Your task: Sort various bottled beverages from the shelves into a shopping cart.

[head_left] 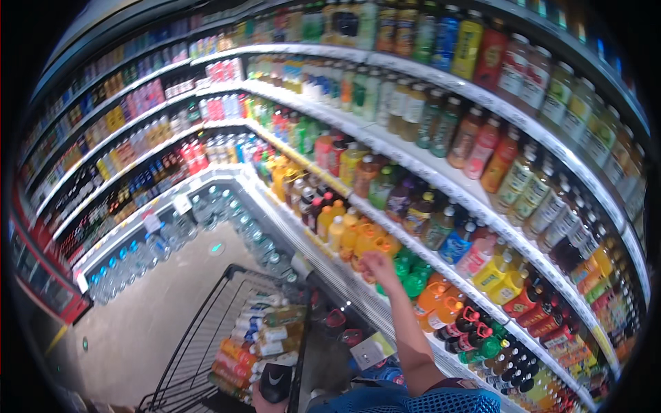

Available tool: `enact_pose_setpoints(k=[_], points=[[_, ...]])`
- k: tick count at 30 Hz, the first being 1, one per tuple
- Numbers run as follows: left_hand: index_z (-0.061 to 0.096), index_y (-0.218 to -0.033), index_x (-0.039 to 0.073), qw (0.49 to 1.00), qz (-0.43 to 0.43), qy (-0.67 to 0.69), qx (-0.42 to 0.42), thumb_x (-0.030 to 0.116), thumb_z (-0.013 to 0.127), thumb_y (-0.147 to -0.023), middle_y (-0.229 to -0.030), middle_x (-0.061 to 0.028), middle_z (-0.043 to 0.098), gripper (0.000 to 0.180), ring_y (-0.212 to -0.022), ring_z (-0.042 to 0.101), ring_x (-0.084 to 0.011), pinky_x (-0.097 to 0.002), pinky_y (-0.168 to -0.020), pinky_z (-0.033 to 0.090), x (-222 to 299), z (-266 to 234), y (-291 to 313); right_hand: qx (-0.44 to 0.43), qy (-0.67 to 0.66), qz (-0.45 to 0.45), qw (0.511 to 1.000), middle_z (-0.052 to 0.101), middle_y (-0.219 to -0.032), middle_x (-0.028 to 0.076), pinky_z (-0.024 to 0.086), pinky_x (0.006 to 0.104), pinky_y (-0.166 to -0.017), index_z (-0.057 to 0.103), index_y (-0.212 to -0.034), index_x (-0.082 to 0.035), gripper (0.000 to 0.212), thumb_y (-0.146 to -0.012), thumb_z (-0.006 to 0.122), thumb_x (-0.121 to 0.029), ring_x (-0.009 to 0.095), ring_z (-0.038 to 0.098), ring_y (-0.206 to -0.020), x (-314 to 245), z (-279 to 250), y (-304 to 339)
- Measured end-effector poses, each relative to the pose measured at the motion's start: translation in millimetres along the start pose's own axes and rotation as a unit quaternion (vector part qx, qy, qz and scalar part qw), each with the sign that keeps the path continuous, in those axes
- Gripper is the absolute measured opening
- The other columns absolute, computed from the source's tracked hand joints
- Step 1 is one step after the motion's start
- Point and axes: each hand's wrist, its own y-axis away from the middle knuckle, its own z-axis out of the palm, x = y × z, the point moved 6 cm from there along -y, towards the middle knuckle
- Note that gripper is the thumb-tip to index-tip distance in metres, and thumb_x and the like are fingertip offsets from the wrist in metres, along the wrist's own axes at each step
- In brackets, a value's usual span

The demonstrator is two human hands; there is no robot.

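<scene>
Drinks shelving (441, 80) dominates, with a loaded cart (300, 365) near its bottom shelf. Along that shelf's front edge, orange bottles (350, 233) stand at the right hand (377, 264); the left hand (260, 400) adjoins a black rounded object (275, 383). I cannot tell either grip.

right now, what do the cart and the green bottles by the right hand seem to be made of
Cart: probably metal with a dark coating, judging by its thin wire bars. Green bottles: likely tinted plastic, glossy, given their bright highlights.
</scene>
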Motion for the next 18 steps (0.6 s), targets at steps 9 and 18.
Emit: enact_pose_setpoints(k=[9,18], points=[[0.045,-0.121,-0.003,0.996,-0.024,-0.088,0.006,0.013,0.071,-0.065,-0.107,-0.0179,0.059,0.064,-0.099,0.057,-0.0237,-0.033,-0.086,0.044,-38.3,70.7,-17.2,0.592,0.52,-0.331,0.518,0.043,-0.122,0.016,0.026,0.0464,-0.094,0.048,-0.12,-0.005,0.054,-0.072,0.065,-0.023,0.035,0.035,-0.116,-273.1,-254.7,79.6],[0.052,-0.114,-0.001,0.991,-0.08,-0.054,0.09,0.009,0.072,-0.06,-0.102,-0.0136,0.062,0.059,-0.094,0.06,-0.0205,-0.0316,-0.082,0.046,-78.9,86.1,-2.9,0.575,0.581,-0.287,0.5,0.046,-0.114,0.013,0.025,0.0452,-0.092,0.05,-0.117,-0.01,0.058,-0.066,0.07,-0.028,0.031,0.036,-0.115,-328.0,-303.9,39.6]])
